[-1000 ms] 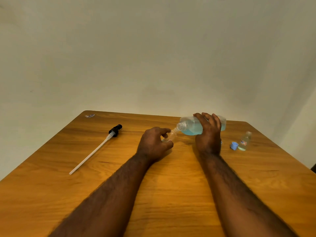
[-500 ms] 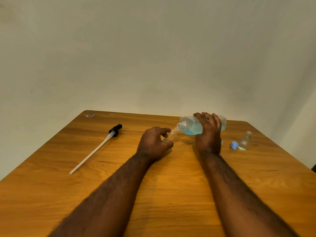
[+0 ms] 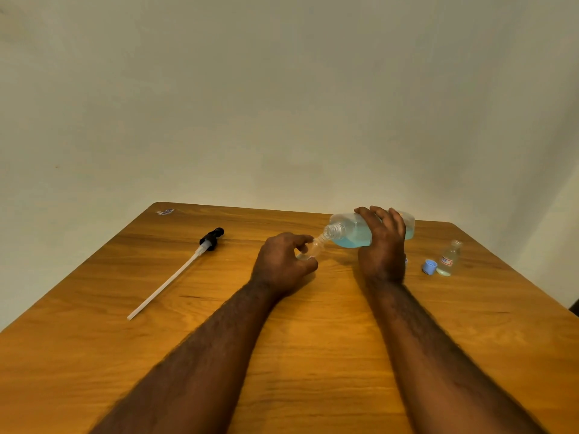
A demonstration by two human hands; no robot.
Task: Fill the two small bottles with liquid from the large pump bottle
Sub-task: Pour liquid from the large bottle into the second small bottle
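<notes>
Two small bottles: tilted bottle, upright bottle; one large bottle; one detached pump; one blue cap.

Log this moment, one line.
step: pour; right hand: grips tilted large bottle; left hand: holds small bottle; other small bottle: upright, uncapped

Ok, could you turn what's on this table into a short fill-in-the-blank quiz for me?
The right hand tilts the large bottle, whose liquid is ___. The left hand holds a small bottle at the large bottle's mouth; the other small bottle stands to the person's ___. The pump, lying apart, has a ___ head.
Missing: blue; right; black.
</notes>
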